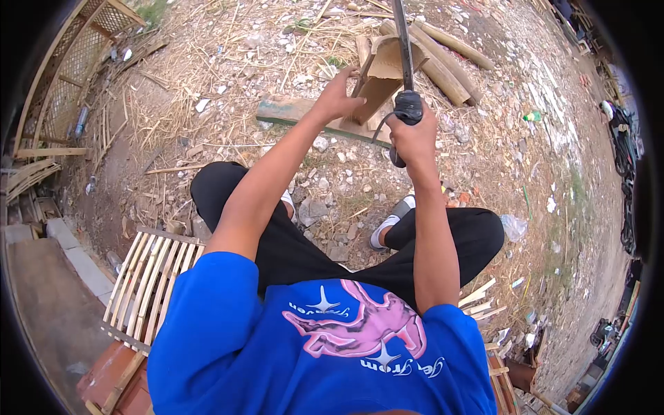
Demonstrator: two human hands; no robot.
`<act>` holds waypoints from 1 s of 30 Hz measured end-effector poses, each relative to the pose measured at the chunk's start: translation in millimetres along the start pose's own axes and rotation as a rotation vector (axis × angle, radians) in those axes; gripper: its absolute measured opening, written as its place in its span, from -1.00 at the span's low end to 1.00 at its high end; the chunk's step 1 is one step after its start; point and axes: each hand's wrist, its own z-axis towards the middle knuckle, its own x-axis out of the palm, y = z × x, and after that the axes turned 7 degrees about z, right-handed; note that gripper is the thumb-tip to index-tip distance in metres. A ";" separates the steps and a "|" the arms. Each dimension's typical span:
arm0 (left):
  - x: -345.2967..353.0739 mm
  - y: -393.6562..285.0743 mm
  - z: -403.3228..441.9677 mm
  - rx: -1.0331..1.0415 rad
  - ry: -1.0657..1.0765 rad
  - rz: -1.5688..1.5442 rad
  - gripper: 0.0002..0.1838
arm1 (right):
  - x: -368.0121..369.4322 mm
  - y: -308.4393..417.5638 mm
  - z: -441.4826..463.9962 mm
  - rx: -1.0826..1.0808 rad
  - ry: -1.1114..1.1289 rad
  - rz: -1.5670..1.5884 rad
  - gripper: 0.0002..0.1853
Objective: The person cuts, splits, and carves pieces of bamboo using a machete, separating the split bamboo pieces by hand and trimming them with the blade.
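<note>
My right hand [416,138] is wrapped round the black-taped handle of a machete [404,48], its dark blade pointing up and away from me. A dark cord hangs from the handle. My left hand [337,100] grips the left edge of a split bamboo piece [379,93], thumb on the near side. This piece is a wide half-tube with its pale hollow facing me, and its lower end rests at a wooden board [290,112] on the ground. The blade passes in front of the bamboo's right side; whether they touch I cannot tell.
Bamboo poles [443,72] lie just beyond on the right. Stones and straw litter the ground. A slatted bamboo rack [152,283] stands at my left, a lattice frame [69,69] at the far left. Split strips [481,297] lie by my right side.
</note>
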 end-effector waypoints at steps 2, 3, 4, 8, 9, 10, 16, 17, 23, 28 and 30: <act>-3.6 -11.1 -0.2 0.021 0.004 -0.081 -0.16 | 0.3 0.1 -2.5 -0.009 -0.004 0.002 -0.69; 1.3 -11.9 1.0 0.026 -0.012 -0.129 -0.22 | 0.7 -1.6 -2.3 -0.007 -0.002 0.001 -0.69; 5.8 -13.6 2.2 0.033 -0.028 -0.178 -0.28 | 0.4 -3.8 -1.7 -0.006 -0.002 0.000 -0.69; 11.4 -17.4 10.2 0.032 -0.095 -0.041 -0.56 | -2.0 -5.0 -0.8 -0.062 0.006 0.018 -0.69; 8.0 -25.4 13.6 0.067 -0.093 -0.034 -0.66 | -2.4 7.2 0.6 -0.097 0.002 0.043 -0.69; 4.0 -33.3 22.0 0.113 -0.119 -0.012 -0.65 | -6.3 22.6 2.8 -0.127 0.001 0.067 -0.69; -65.5 -119.3 33.3 0.443 -0.287 0.112 -0.54 | -32.3 121.4 -29.1 -0.225 -0.015 0.094 -0.72; -73.1 -130.8 26.3 0.357 -0.274 0.107 -0.59 | -30.0 127.6 -36.2 -0.231 -0.020 0.115 -0.73; 5.2 11.3 -9.4 0.001 0.106 0.243 -0.22 | -5.9 -18.6 -3.3 -0.040 -0.009 -0.074 -0.70; -3.2 2.3 -9.0 0.068 0.023 0.043 -0.15 | 1.8 -2.0 2.6 0.048 0.025 -0.096 -0.71; -7.0 1.8 2.7 0.016 -0.023 0.048 -0.15 | 5.4 1.2 9.0 0.035 0.027 -0.076 -0.73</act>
